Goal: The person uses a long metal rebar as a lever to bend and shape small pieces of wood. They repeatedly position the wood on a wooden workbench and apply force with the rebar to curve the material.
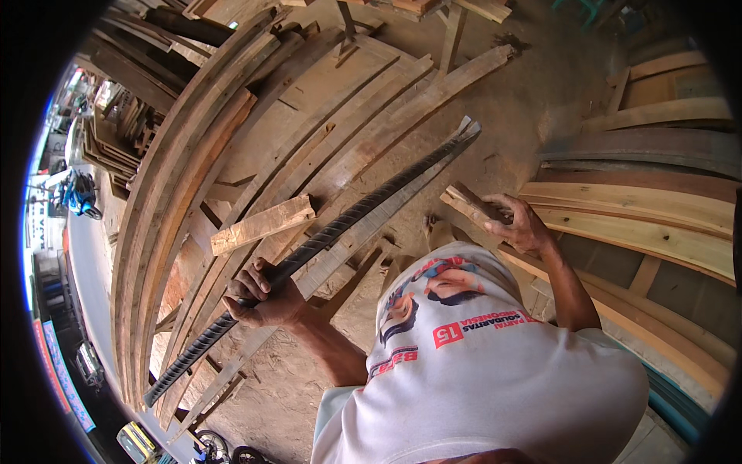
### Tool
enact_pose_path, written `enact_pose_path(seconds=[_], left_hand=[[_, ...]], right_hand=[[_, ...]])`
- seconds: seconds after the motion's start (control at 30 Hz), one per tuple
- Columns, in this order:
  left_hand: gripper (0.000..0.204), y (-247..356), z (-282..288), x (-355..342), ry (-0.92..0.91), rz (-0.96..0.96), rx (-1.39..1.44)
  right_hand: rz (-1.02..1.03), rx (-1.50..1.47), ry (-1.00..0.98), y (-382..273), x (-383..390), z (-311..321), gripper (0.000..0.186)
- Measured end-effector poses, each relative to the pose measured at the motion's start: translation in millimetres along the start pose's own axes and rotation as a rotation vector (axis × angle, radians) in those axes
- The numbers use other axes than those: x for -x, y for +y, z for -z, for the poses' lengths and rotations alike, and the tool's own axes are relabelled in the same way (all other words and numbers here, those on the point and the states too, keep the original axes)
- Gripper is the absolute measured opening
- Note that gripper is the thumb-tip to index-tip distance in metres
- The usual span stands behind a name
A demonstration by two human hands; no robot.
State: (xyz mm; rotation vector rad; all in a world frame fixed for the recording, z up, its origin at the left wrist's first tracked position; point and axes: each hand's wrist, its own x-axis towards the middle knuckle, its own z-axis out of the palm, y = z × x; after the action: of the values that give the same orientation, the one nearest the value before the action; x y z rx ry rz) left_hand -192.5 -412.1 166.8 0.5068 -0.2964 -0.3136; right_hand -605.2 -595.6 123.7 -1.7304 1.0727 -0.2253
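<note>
Bar (363,207) is already held by left fingers (253,284), stick (467,203) right of it by right fingers (510,204), but block (263,224) left of it isn't yet.

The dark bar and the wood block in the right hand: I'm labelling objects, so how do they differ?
The bar is dark and ribbed; the block is brown wood. The bar is long and thin, the block short. The left hand holds the bar, the right hand the block. Both are held.
</note>
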Motion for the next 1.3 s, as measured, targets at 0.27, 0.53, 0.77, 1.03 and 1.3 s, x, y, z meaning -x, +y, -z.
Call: enact_pose_path(seconds=[0.27, 0.53, 0.77, 1.03, 1.3], left_hand=[[0.048, 16, -115, -23, -0.277, -0.007, -0.012], [0.053, 6, -232, -28, -0.521, 0.114, -0.053], [0.050, -8, -273, -27, -0.508, 0.136, -0.182], [0.043, 4, -219, -15, -0.706, 0.129, -0.104], [0.025, 127, -264, -111, -0.865, -0.092, 0.018]], right_hand=[[0.302, 0.378, 0.341, 54, -47, -34, 0.064], [0.213, 0.334, 0.554, 51, -128, -49, 0.070], [0.067, 0.382, 0.606, 43, -149, -44, 0.066], [-0.069, 0.396, 0.552, 39, -152, -42, 0.070], [-0.265, 0.425, 0.390, 32, -143, -34, 0.084]])
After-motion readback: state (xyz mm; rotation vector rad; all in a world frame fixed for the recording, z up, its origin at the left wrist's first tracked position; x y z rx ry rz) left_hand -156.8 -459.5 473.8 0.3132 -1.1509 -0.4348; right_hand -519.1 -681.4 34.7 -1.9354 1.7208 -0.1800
